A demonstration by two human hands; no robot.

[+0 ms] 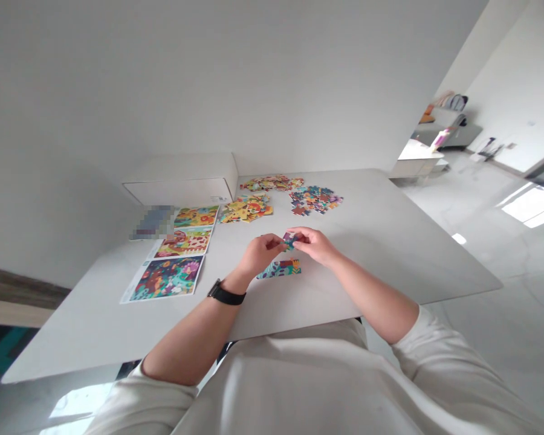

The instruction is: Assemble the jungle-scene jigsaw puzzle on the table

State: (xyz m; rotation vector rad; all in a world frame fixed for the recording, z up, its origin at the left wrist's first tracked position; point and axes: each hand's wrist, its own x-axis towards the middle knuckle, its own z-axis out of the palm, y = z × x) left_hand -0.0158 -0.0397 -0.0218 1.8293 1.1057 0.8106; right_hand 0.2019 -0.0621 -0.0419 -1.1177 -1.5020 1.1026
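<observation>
Between my two hands, just above the table, are dark blue and purple jigsaw puzzle pieces [290,240]. My left hand [263,252], with a black watch on its wrist, pinches their left side. The fingers of my right hand [314,244] are closed on the right side. Whether the pieces are joined to each other I cannot tell. Right below my hands lies a joined strip of puzzle [280,269] in teal, red and orange, partly hidden by my left hand. Beyond my right hand is a heap of blue and brown puzzle pieces [315,199].
Yellow puzzle pieces [248,208] and a red-yellow heap [272,182] lie farther back on the white table [372,241]. Printed picture sheets [167,278] are at the left, beside a blurred-out object [152,222]. A white box [181,181] stands against the wall.
</observation>
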